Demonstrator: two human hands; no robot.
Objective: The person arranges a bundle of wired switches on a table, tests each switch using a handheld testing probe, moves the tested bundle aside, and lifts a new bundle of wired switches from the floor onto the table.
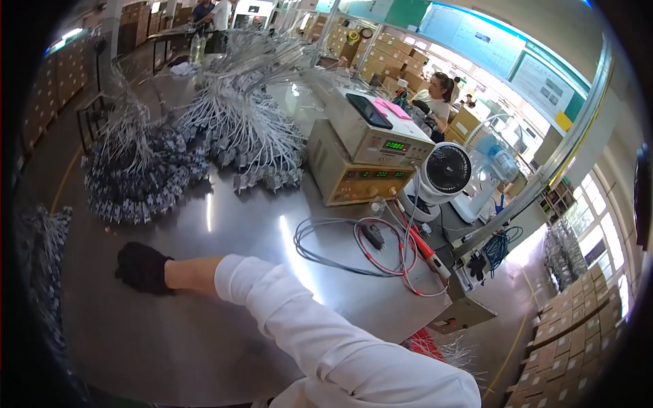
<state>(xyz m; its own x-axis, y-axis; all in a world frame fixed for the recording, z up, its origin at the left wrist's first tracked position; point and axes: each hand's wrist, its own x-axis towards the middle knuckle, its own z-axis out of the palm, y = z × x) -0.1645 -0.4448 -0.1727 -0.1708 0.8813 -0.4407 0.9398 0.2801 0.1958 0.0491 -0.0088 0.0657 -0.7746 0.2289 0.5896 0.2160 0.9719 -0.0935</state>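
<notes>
The wire bundles [139, 180] lie just beyond your gloved hand [143, 268], up the desk [224, 231], wires fanning away. Whether that hand is open or closed, you cannot tell.

This is a factory assembly floor for wired parts, centred on a broad, shiny steel worktable [224, 238]. On it lie heaped bundles of white cable harnesses [231, 129], with two stacked beige bench test instruments [364, 160] at its right. Behind the table rise stacked brown cardboard cartons [391, 51].
</notes>
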